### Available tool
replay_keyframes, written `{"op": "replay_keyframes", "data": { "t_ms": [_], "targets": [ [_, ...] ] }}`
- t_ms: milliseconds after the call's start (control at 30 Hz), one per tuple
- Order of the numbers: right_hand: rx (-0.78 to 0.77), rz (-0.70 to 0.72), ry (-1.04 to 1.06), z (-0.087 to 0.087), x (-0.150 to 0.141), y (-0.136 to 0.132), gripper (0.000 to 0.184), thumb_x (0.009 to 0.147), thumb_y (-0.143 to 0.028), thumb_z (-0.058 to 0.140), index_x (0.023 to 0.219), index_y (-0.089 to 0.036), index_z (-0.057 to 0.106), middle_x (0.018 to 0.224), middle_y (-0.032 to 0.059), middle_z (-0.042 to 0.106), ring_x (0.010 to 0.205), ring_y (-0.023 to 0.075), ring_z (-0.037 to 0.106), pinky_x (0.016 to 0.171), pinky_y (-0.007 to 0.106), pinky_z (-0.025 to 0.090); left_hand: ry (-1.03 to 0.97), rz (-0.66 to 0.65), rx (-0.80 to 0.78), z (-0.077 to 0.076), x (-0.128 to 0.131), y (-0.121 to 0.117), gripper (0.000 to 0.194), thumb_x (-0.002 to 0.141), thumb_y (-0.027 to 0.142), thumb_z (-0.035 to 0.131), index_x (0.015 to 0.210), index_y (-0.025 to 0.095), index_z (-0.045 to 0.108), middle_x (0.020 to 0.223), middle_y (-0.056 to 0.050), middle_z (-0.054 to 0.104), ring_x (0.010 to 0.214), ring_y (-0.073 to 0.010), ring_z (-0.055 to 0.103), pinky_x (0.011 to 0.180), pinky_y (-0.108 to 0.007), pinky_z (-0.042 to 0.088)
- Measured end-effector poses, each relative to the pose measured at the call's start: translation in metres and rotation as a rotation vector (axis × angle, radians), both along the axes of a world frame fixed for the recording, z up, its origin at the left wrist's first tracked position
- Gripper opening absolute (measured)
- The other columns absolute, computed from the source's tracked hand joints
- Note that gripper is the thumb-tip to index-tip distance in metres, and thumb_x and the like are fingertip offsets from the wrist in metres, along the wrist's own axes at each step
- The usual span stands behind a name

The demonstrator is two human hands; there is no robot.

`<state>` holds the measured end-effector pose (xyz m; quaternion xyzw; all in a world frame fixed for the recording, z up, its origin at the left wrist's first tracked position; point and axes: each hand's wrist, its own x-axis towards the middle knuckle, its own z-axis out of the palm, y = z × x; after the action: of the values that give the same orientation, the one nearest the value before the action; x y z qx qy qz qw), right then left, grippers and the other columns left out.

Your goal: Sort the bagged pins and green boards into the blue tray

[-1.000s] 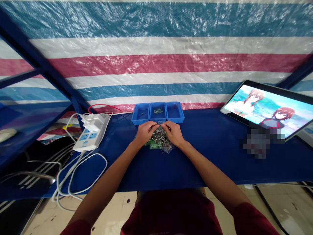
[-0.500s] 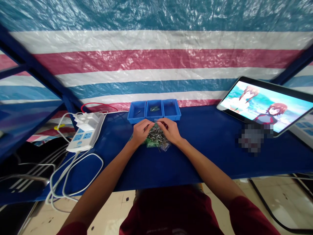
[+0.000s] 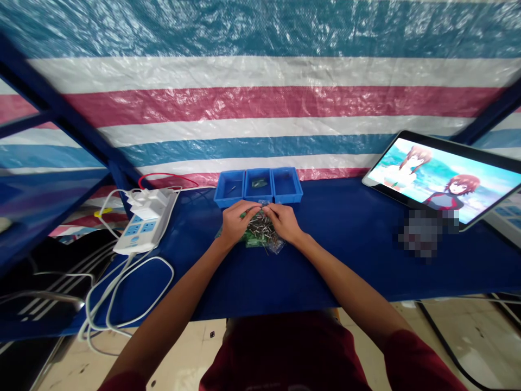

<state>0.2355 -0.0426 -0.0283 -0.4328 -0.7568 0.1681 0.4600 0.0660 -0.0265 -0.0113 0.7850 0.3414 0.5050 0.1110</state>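
A clear plastic bag of small metal pins (image 3: 260, 228) lies on the blue table (image 3: 345, 255) on top of green circuit boards (image 3: 254, 239). My left hand (image 3: 236, 221) rests at the bag's left side, its fingers curled and pinching the bag's top edge. My right hand (image 3: 284, 221) does the same at the right side, fingertips close to those of the left. Just behind the hands stands a row of three blue trays (image 3: 259, 186); the left and middle ones hold a few small parts.
A white power strip (image 3: 142, 225) with plugs and looping white cables (image 3: 122, 293) lies at the left. A tablet (image 3: 443, 176) showing a cartoon leans at the right. A striped tarp (image 3: 260, 108) closes off the back. A blue shelf frame (image 3: 52, 108) stands at the left.
Both hands stay pinched at the top of the bag with only small finger shifts. The head camera has tilted slightly, shifting the whole scene a little.
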Motion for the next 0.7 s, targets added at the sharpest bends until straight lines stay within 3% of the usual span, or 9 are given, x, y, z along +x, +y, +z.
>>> {"op": "replay_keyframes", "data": {
  "t_ms": [133,233,333,500,567,700],
  "targets": [
    [-0.018,-0.070,-0.006,-0.0014,-0.0005,0.0004,0.049,0.099,-0.046,0.032,0.066,-0.019,0.057,0.060,0.0004,0.058,0.057,0.0134,0.054,0.061,0.024,0.038,-0.082,-0.009,-0.170,0.0000,0.0002,-0.0017,0.024,0.091,0.035,0.055,0.089,0.017,0.071,0.085,-0.004,0.074,0.066,-0.0136,0.067,0.067,-0.023,0.052],
    [0.002,-0.135,0.019,0.0000,-0.0001,-0.0002,0.050,0.098,-0.046,0.032,0.066,-0.019,0.058,0.058,0.0002,0.058,0.054,0.0124,0.053,0.059,0.024,0.037,-0.091,-0.010,-0.222,-0.0019,-0.0007,-0.0005,0.028,0.092,0.037,0.052,0.091,0.015,0.069,0.078,-0.003,0.072,0.060,-0.0122,0.064,0.062,-0.022,0.052],
    [0.025,-0.181,0.047,0.0015,0.0009,-0.0012,0.049,0.098,-0.046,0.034,0.066,-0.018,0.059,0.057,0.0002,0.058,0.053,0.0120,0.053,0.057,0.024,0.036,0.014,0.011,-0.190,-0.0032,-0.0010,0.0001,0.031,0.095,0.036,0.047,0.101,0.015,0.068,0.079,-0.003,0.071,0.064,-0.0123,0.064,0.068,-0.023,0.052],
    [0.058,-0.200,0.044,0.0004,0.0012,-0.0011,0.048,0.098,-0.044,0.035,0.065,-0.018,0.059,0.055,-0.0001,0.055,0.051,0.0118,0.051,0.056,0.025,0.035,0.153,-0.008,-0.085,-0.0022,0.0001,0.0001,0.038,0.099,0.036,0.037,0.116,0.015,0.064,0.107,-0.010,0.070,0.094,-0.0181,0.066,0.086,-0.029,0.050],
    [0.060,-0.197,0.039,-0.0005,0.0008,-0.0007,0.048,0.098,-0.044,0.036,0.064,-0.018,0.059,0.056,0.0002,0.056,0.051,0.0117,0.050,0.056,0.025,0.035,0.178,-0.009,-0.066,-0.0013,-0.0001,0.0003,0.039,0.099,0.036,0.036,0.119,0.016,0.063,0.103,-0.010,0.070,0.090,-0.0179,0.065,0.084,-0.029,0.050],
    [0.061,-0.197,0.043,0.0001,0.0003,-0.0008,0.048,0.097,-0.043,0.037,0.064,-0.018,0.059,0.057,0.0007,0.058,0.052,0.0118,0.051,0.057,0.025,0.036,0.206,-0.017,-0.028,-0.0006,-0.0019,0.0011,0.036,0.098,0.036,0.040,0.114,0.018,0.066,0.080,-0.006,0.066,0.065,-0.0131,0.059,0.066,-0.025,0.048]
  ]
}}
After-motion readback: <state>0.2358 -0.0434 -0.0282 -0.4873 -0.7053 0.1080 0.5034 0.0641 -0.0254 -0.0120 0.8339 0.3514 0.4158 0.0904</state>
